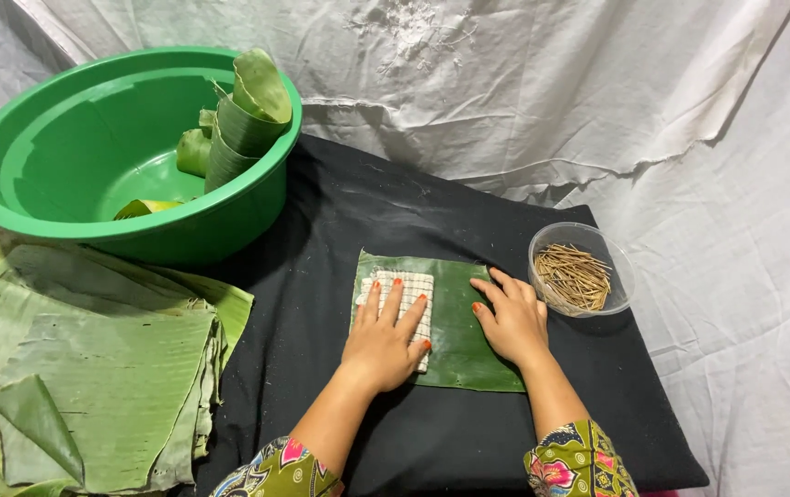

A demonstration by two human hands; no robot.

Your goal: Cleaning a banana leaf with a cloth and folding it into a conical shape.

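left hand (384,339) flat on white block (401,296) | right hand (511,320) beside, on leaf (459,340)

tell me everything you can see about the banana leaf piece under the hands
The banana leaf piece is a dark green, roughly rectangular cut with fine ribs, lying flat on the black cloth. A pale ridged block rests on its left part, pressed by the left hand. The right hand lies flat on its right part. A clear tub of thin sticks sits just beyond its right edge.
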